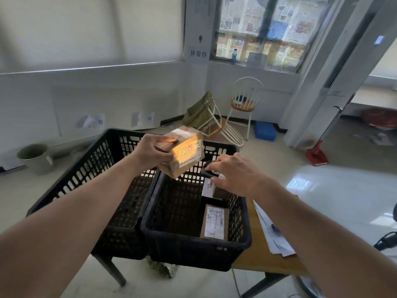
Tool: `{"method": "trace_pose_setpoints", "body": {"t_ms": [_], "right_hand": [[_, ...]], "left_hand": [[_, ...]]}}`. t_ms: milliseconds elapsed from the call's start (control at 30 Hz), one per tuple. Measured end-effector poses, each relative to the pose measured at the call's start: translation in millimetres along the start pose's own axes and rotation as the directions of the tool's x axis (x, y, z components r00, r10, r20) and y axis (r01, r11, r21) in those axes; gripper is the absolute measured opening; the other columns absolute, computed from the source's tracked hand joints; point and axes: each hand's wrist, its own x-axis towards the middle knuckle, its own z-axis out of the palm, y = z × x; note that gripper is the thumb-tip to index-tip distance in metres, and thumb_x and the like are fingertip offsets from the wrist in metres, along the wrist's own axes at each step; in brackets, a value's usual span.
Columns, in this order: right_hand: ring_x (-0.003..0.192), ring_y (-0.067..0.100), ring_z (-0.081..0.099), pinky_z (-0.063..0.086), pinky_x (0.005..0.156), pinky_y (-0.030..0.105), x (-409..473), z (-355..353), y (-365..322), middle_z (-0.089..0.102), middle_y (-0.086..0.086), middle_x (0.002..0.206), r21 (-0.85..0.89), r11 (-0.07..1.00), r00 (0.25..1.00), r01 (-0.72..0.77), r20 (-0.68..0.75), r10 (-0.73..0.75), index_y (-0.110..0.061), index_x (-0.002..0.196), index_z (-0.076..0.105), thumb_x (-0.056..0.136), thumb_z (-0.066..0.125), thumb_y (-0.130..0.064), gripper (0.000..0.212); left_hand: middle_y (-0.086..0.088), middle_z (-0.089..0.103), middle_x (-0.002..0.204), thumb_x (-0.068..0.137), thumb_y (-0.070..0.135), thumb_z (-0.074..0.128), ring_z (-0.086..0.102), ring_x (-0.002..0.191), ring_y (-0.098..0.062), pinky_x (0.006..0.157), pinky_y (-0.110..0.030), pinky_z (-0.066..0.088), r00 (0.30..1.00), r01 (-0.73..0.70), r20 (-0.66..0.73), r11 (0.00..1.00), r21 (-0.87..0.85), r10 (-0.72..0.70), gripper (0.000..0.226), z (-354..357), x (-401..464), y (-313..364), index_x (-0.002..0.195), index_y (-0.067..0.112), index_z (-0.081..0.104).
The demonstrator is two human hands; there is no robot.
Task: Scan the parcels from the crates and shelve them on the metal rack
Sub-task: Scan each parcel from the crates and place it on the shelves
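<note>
Forearms, two, reaching out over crates. Left hand (pixel 153 152): fingers curled round one brown parcel (pixel 183 152), held tilted above the far rims, label lit orange. Right hand (pixel 234 173): fingers curled on a black scanner (pixel 211 171) just beside the parcel. Crates, two, black, side by side: right crate (pixel 193 252) holds two parcels (pixel 214 221); left crate (pixel 71 181). Wooden table (pixel 257 254) beneath, papers (pixel 272 233) at its right edge.

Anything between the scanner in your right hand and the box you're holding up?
No: in the head view, scanner in right hand faces the box in left hand across open air.
</note>
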Motion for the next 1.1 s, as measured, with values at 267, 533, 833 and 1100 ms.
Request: {"method": "trace_pose_setpoints", "body": {"t_ms": [267, 533, 833, 1100], "right_hand": [[0.109, 0.024, 0.058, 0.055, 0.094, 0.047, 3.2, -1.0, 5.9, 0.062, -0.002, 0.126, 0.012, 1.0, 0.999, -0.001, -0.036, 0.001, -0.042, 0.15, 0.052, 0.104, 0.056, -0.049, 0.046], [0.107, 0.023, 0.058, 0.056, 0.093, 0.047, 3.9, 3.3, 6.4, 0.061, -0.001, 0.127, 0.023, 1.0, 0.999, -0.003, -0.048, 0.004, -0.042, 0.15, 0.052, 0.103, 0.059, -0.05, 0.048], [0.108, 0.024, 0.058, 0.056, 0.094, 0.048, 2.0, 5.2, 2.8, 0.061, 0.001, 0.128, 0.012, 1.0, 0.998, -0.008, -0.058, 0.008, -0.041, 0.151, 0.051, 0.104, 0.057, -0.051, 0.048], [0.115, 0.024, 0.06, 0.056, 0.097, 0.047, -4.8, 3.9, -2.1, 0.062, 0.0, 0.133, 0.011, 1.0, 0.999, -0.002, -0.039, 0.002, -0.04, 0.15, 0.052, 0.104, 0.056, -0.052, 0.047]], "left_hand": [[-0.008, 0.074, 0.117, 0.073, 0.009, 0.094, 0.073, 0.109, -0.025, 0.09, -0.043, 0.064, 1.0, 0.005, -0.009, 1.0, 0.026, -0.005, 0.062, -0.2, 4.1, 3.1, 0.131, 0.015, 0.073], [-0.008, 0.071, 0.123, 0.077, 0.011, 0.092, 0.069, 0.114, -0.026, 0.098, -0.05, 0.061, 1.0, -0.011, 0.003, 0.999, 0.039, 0.011, 0.066, 1.6, 5.4, 12.9, 0.139, 0.014, 0.069], [-0.008, 0.071, 0.123, 0.076, 0.007, 0.093, 0.07, 0.114, -0.024, 0.088, -0.037, 0.063, 1.0, 0.006, 0.003, 1.0, 0.013, -0.007, 0.063, 4.4, 0.7, 7.0, 0.135, 0.012, 0.071], [-0.01, 0.07, 0.122, 0.075, 0.003, 0.091, 0.071, 0.11, -0.024, 0.078, -0.03, 0.062, 1.0, 0.025, -0.004, 0.999, 0.04, -0.025, 0.066, 3.1, 1.6, 4.7, 0.137, 0.012, 0.069]]}}
